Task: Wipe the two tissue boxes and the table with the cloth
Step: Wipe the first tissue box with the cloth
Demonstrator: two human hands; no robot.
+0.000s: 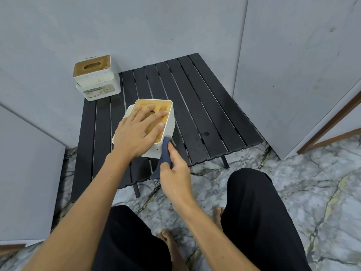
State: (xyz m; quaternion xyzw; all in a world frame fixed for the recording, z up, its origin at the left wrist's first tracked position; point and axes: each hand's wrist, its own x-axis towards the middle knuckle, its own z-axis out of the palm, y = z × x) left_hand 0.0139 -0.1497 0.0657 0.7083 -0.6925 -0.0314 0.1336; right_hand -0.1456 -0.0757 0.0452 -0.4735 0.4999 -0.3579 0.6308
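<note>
A white tissue box with a wooden lid (168, 122) stands near the front of the low black slatted table (205, 106). My left hand (138, 130) lies flat on its lid, fingers spread and straight. My right hand (175, 173) grips a dark blue cloth (165, 153) and holds it against the box's near right corner. A second white tissue box with a wooden lid (95, 79) stands at the table's far left corner, against the wall.
Grey wall panels close in the table at the back, left and right. The table's front legs (224, 161) stand on a marbled floor. My knees in black trousers and my bare feet are below the table's front edge.
</note>
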